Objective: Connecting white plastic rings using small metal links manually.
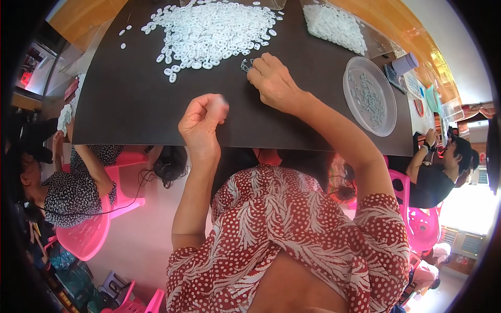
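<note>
My left hand is raised over the near edge of the dark table, its fingers closed and the thumb pressed on them. The thumb tip is smeared by motion, and whatever the hand holds is hidden. Farther forward, my right hand reaches down to the tabletop with its fingers curled together. At its fingertips lie a few small grey metal pieces; I cannot make out what is between the fingers. Just beyond spreads a large heap of small white oval plastic pieces with holes in them.
A round clear dish of small grey metal pieces stands at the right. Behind it are a clear tray of white pieces, a phone and a lilac cup. Other people sit on pink chairs at both sides.
</note>
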### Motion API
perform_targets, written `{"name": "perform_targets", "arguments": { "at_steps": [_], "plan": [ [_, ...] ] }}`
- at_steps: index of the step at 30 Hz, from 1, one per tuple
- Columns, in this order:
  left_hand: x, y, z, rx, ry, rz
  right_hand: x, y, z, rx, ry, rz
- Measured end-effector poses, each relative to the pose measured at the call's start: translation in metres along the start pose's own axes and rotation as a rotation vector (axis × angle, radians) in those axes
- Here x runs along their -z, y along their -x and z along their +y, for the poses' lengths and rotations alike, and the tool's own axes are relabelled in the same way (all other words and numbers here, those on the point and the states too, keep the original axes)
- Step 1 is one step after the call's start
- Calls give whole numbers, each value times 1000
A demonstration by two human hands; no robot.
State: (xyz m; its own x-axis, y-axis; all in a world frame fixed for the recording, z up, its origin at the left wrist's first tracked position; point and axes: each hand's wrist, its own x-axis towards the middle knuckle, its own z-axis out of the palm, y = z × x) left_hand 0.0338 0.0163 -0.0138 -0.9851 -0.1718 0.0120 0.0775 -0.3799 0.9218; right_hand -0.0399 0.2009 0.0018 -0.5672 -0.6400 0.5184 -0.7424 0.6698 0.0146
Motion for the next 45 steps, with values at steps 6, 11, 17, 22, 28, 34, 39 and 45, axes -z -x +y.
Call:
{"name": "perform_targets", "arguments": {
  "at_steps": [6,11,17,22,28,34,39,45],
  "plan": [
    [-2,2,4,121,131,-60,10,2,-25,-127,-280,50],
    [-9,4,7,196,225,-85,36,-6,-52,-416,-656,-7],
    [-12,8,9,148,141,-114,39,-3,-55,-672,-1023,-3],
    [-15,11,9,112,91,-117,40,-1,-57,-688,-1032,6],
    [-16,14,8,44,33,-111,38,0,-59,-695,-1030,-4],
    [-18,19,1,-127,-76,-64,31,2,-64,-730,-1087,41],
    [-18,22,-2,-77,-40,-48,24,5,-69,-801,-1134,98],
    [-18,20,0,13,49,-14,26,4,-74,-782,-1188,139]
  ]
}}
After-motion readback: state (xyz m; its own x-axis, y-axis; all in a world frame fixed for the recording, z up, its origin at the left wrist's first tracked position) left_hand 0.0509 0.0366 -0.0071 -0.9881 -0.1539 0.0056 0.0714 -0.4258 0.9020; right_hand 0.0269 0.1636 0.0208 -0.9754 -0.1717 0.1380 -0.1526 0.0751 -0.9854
